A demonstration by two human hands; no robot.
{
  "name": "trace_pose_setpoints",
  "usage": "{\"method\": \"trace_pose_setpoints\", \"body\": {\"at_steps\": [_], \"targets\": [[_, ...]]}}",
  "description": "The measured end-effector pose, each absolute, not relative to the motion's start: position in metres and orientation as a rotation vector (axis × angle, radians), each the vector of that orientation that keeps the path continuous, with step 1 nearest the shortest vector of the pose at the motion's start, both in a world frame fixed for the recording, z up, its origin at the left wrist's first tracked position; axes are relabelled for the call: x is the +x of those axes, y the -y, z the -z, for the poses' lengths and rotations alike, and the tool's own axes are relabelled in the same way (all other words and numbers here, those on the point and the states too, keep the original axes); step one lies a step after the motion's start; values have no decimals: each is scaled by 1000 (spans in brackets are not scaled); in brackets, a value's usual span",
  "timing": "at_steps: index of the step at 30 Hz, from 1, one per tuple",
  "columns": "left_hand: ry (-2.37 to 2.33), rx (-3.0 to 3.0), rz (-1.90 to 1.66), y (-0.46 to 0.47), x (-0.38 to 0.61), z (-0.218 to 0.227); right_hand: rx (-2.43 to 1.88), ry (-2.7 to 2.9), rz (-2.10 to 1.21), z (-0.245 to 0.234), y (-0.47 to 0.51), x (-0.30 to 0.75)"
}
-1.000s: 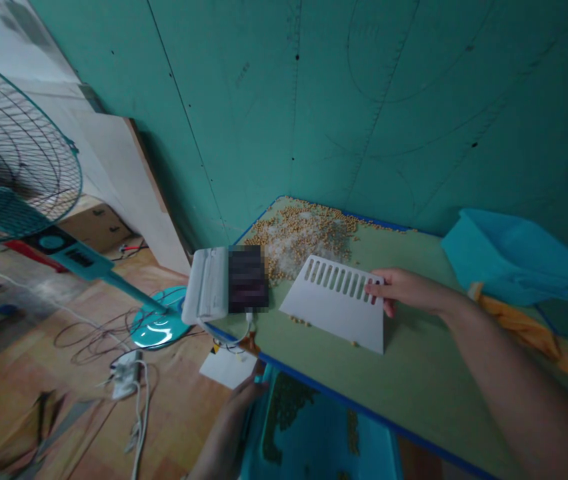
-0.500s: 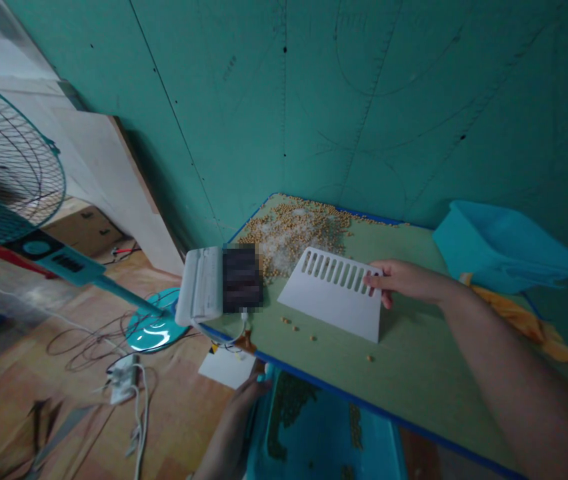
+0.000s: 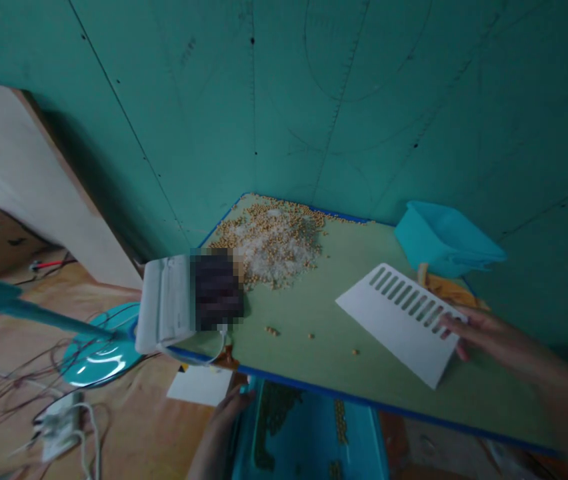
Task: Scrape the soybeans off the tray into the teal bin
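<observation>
White slotted flat scraper point(image 3: 397, 325), pinched by the right hand point(image 3: 494, 335), looks set for gathering, stray round tan beans point(image 3: 272, 331) likely calling for a low sweep, left hand point(image 3: 230, 408)'s grip unclear.

White flat slotted scraper point(image 3: 395, 328), right of frame: plain face, one row of parallel slots, dull green showing through. Heap of small round tan beans point(image 3: 277, 243), centre: mottled with whitish flecks. Flat pale-green tabletop point(image 3: 309, 307), edge banded blue. Upper frame, broad teal wall panel point(image 3: 204, 100): dark seam, black dots, faint arcs (nearly compass-drawn). Right: turquoise open-topped bin point(image 3: 447, 237); crumpled orange cloth point(image 3: 447, 288). Bottom centre: bright-blue tub point(image 3: 309, 437).
</observation>
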State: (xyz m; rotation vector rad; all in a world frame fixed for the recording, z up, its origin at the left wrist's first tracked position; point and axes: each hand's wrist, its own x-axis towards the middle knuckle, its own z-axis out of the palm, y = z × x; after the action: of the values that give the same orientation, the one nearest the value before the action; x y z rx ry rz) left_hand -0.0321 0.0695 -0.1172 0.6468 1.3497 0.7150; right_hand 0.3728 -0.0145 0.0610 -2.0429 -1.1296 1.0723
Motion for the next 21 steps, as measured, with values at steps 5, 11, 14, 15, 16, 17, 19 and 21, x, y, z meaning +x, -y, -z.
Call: {"method": "trace_pose_setpoints", "body": {"at_steps": [5,11,14,15,16,17,19,21], "targets": [[-1372,720,-592,-81,-31,113,-2045,960,-1046,-43,37,371],[-1313,666,-578,-73,-37,94,-1933,999,-1118,-44,10,328],[-1249,591,-633,-64,-45,89,-1876,1000,-1199,-42,0,311],[-1246,565,-654,-61,-49,88,-1860,999,-1227,-41,-2,306],[-1245,535,-645,-60,-53,87,-1847,999,-1250,-40,-5,302],[-1250,513,-625,-59,-56,87,-1841,999,-1272,-39,-7,298],[-1276,487,-572,-60,-64,85,-1823,1005,-1306,-37,-12,291],[-1302,472,-561,-61,-69,83,-1789,1022,-1333,-36,-17,286]]}}
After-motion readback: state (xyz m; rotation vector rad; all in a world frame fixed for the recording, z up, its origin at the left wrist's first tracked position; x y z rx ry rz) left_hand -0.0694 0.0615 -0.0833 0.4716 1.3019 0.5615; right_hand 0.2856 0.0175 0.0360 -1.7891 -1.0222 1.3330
